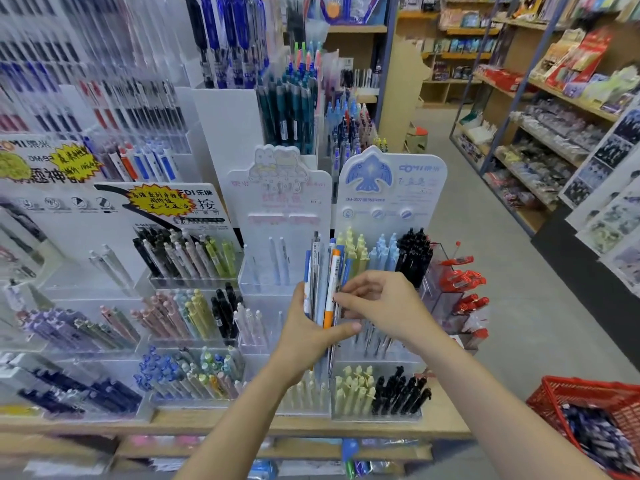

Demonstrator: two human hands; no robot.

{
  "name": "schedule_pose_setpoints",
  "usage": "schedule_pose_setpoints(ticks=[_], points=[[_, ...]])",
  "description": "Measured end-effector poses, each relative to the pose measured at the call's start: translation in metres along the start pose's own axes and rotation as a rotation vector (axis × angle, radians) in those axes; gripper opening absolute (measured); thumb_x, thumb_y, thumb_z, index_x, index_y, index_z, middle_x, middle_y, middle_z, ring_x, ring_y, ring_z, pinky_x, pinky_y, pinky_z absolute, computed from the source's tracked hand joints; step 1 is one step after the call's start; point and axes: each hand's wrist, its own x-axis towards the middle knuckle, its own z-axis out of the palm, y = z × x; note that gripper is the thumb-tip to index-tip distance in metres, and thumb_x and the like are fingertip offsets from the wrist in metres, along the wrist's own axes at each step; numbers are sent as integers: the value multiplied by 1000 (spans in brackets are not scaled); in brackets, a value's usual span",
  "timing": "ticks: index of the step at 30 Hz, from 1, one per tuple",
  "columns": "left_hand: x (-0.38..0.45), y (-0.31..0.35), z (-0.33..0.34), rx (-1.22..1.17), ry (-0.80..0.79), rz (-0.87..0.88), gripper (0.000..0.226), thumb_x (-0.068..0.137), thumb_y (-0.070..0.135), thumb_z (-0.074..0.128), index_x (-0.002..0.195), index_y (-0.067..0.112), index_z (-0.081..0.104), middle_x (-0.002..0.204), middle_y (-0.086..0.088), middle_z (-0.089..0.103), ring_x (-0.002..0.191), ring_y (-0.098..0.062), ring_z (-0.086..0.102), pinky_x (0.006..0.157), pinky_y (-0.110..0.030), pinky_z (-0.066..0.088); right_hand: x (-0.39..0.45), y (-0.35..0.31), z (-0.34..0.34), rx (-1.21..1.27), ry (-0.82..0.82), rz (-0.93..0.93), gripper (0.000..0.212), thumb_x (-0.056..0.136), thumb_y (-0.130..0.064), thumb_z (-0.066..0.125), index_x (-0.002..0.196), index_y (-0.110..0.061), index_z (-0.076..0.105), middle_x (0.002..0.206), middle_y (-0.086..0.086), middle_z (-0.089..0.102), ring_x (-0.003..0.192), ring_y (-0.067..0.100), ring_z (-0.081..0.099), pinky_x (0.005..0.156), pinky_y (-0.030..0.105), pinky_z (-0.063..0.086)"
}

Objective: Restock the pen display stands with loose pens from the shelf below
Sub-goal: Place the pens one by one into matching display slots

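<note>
Sorting a handful of loose pens in front of the display stands; restock partly done, by the look of it.

The left hand (304, 336) is gripping a bunch of pens (323, 289) upright, fingers curled round the back of it and thumb pressing across the front, just before the pink stand (280, 202) and the blue bird stand (391, 188). The right hand (379, 304) is reaching into the bunch, fingertips close together and pinching at one pen near the orange pen (330, 289); which one exactly I cannot tell. The blue stand's tiers are looking well filled; the pink stand's top tier is holding only a few pens, so that gap is likely remaining. A red basket (588, 393) with more stock is sitting at lower right.
</note>
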Motion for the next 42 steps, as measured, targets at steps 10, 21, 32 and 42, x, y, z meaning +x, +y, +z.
schedule_pose_setpoints(ticks=[10, 21, 32, 42], points=[[2, 2, 3, -60, 42, 17, 65, 75, -1, 84, 125, 25, 52, 110, 2, 74, 103, -13, 71, 80, -24, 57, 4, 1, 8, -13, -17, -28, 25, 75, -26, 84, 96, -33, 71, 84, -1, 72, 75, 15, 71, 76, 38, 60], [5, -14, -12, -79, 121, -90, 44, 89, 13, 75, 124, 6, 50, 70, -7, 62, 57, -20, 57, 58, -28, 53, -2, 14, -33, 217, -6, 74, 25, 80, -3, 77, 100, 2, 62, 89, 22, 70, 80, 30, 71, 71, 33, 61], [7, -15, -10, -76, 158, -64, 34, 89, -1, 71, 113, 13, 51, 73, -5, 62, 53, -16, 52, 51, -26, 49, 2, 51, -17, -548, 155, -135, 20, 87, -20, 73, 107, -20, 74, 82, -14, 65, 73, -9, 60, 70, 2, 45], [7, -12, -24, -77, 107, -46, 38, 89, 2, 72, 118, 15, 51, 73, -10, 60, 54, -19, 52, 56, -33, 53, 10, 75, 4, -915, 158, -214, 23, 89, -38, 69, 108, -27, 74, 95, -7, 71, 94, 16, 58, 77, 33, 53]])
